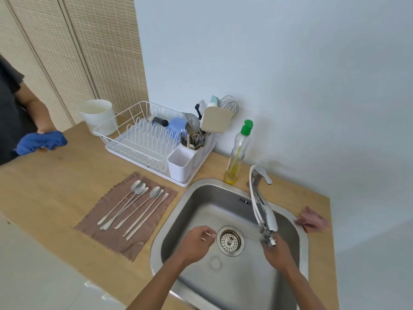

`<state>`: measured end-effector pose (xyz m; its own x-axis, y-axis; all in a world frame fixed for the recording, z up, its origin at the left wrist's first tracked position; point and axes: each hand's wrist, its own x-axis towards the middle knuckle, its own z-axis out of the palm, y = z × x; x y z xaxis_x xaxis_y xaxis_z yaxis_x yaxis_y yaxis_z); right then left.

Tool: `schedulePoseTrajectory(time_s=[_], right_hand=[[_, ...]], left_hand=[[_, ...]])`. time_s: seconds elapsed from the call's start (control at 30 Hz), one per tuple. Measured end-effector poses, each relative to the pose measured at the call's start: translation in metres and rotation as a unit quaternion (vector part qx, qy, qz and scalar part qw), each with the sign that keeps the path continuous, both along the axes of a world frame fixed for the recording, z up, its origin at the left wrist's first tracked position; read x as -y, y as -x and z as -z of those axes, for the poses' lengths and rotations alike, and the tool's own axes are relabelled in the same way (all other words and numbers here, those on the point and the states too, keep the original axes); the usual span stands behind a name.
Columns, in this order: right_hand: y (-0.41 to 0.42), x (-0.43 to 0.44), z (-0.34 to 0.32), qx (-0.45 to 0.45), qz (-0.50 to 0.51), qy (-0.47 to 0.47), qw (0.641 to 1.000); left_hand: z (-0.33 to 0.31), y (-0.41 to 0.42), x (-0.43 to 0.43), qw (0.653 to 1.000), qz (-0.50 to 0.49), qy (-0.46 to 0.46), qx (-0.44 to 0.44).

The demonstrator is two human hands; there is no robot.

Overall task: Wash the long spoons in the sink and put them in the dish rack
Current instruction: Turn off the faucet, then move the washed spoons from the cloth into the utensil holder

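Note:
Several long steel spoons [134, 206] lie side by side on a brown cloth [107, 233] left of the steel sink [201, 193]. My left hand [196, 242] hovers inside the sink beside the drain strainer [230, 240], fingers loosely curled and holding nothing. My right hand [277, 251] is under the spout of the chrome faucet [263, 209], and the spout hides its fingers. The white wire dish rack [143, 135] stands behind the cloth, with white cutlery cups [181, 164] at its right end.
A dish soap bottle [239, 153] stands at the sink's back rim. A pink rag [312, 220] lies to its right. A white bucket [98, 115] sits behind the rack. Another person at the far left holds a blue cloth [42, 142] over the counter.

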<state>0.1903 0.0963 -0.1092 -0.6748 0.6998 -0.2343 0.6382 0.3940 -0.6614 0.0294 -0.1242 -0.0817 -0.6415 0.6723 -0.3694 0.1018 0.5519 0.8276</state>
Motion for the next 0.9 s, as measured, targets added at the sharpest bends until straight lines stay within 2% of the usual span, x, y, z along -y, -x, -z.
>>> schedulePoseTrajectory(time_s=[0.07,0.2,0.33,0.43,0.7,0.9], right_hand=[[0.002,0.023,0.017,0.02,0.03,0.011,0.999],[0.03,0.058,0.026,0.04,0.027,0.025,0.999],[0.082,0.096,0.017,0.007,0.05,0.024,0.998],[0.128,0.131,0.014,-0.01,0.073,0.011,0.997],[0.244,0.187,-0.003,-0.052,0.072,-0.01,0.996],[0.286,0.196,-0.004,-0.012,0.059,-0.054,0.997]], left_hand=[[0.006,0.02,0.019,1.0,-0.011,0.011,-0.012],[0.019,0.067,0.051,0.998,-0.049,-0.002,-0.044],[0.027,0.123,0.079,0.993,-0.063,-0.032,-0.097],[0.033,0.17,0.1,0.993,-0.055,-0.009,-0.107],[0.008,0.249,0.107,0.986,0.034,0.017,-0.161],[-0.022,0.264,0.09,0.949,0.131,0.029,-0.286]])
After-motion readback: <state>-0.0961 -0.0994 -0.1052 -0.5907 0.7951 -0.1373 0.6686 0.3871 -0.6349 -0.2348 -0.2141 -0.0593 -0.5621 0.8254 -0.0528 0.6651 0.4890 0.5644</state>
